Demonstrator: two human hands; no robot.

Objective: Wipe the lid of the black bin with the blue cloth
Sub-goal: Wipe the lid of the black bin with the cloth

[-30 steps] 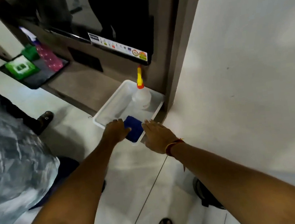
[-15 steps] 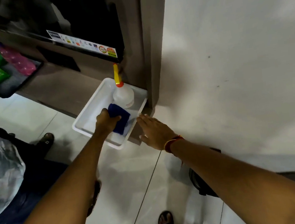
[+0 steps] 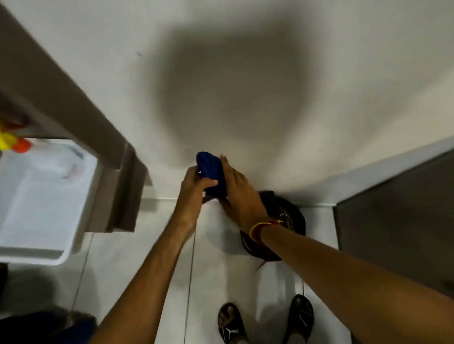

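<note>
Both hands, left hand [image 3: 193, 185] and right hand [image 3: 238, 190], clasp the blue cloth [image 3: 212, 172]: soft, light, probably bunched. Black bin [image 3: 289, 218] below.

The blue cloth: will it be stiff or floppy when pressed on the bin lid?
Probably floppy: the cloth sits bunched between the left hand and right hand. It looks light, and would likely mould to the bin.

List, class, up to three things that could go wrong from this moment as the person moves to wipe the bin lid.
1. The blue cloth is bunched between the left hand and right hand; it may slip during a handover.
2. The right forearm hides much of the black bin, so the wipe could miss part of the lid.
3. The frame is blurred by movement; a hasty reach might knock the bin.
</note>
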